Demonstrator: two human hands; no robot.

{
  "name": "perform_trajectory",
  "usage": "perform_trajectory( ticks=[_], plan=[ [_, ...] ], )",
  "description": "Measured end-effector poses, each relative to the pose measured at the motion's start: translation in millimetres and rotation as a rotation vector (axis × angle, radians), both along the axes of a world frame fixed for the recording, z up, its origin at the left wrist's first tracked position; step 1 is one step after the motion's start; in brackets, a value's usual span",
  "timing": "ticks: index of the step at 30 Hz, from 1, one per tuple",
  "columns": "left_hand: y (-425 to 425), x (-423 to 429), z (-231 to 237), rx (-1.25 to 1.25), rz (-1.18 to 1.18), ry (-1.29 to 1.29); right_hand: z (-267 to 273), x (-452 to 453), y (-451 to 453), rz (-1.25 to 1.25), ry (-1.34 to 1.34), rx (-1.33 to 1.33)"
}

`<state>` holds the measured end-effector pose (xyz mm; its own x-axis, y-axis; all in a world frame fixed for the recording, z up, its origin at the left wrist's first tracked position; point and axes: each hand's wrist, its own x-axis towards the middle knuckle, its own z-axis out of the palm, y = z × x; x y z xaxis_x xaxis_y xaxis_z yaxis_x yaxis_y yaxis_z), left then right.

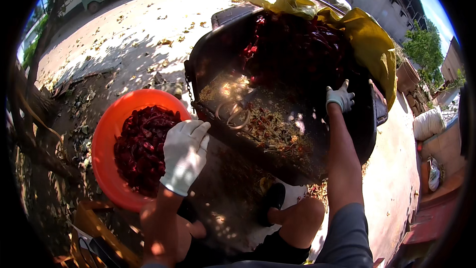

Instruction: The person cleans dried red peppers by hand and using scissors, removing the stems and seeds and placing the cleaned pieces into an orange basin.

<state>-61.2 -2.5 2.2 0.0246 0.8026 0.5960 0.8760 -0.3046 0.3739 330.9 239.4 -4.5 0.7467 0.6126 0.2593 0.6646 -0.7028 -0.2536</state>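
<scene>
My left hand (187, 152), in a white knit glove, is beside the right rim of an orange plastic basin (102, 149), fingers bent together at the near edge of a dark metal cart bed (256, 162); whether they grip something is unclear. Dark red dried chili peppers (145, 149) fill much of the basin. My right hand (340, 96), gloved too, reaches inside the cart bed with fingers spread and nothing seen in them. Beyond it, a heap of red peppers (297, 44) lies in shade. Stems, seeds and broken bits (279, 130) cover the near floor of the bed.
A yellow woven sack (372, 48) drapes over the cart's far right side. Pale rings (238, 117) lie on the bed near its left edge, where a chain (189, 89) hangs. A wooden chair (104, 242) and a tree trunk (33, 93) are at the left.
</scene>
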Motion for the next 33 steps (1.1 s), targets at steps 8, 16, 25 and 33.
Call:
perform_trajectory(
  ticks=[8,16,25,33],
  plan=[
    [-7,5,-3,-0.077,-0.006,0.1,-46,78,71,0.094,-0.065,-0.16],
    [2,19,-8,-0.01,-0.063,0.073,-73,66,40,0.274,-0.204,-0.049],
    [-9,29,-1,-0.02,-0.136,0.027,-59,-35,-22,0.633,-0.035,-0.106],
    [-9,36,-12,0.007,-0.205,0.005,-51,-112,-68,0.941,0.012,-0.204]
  ],
)
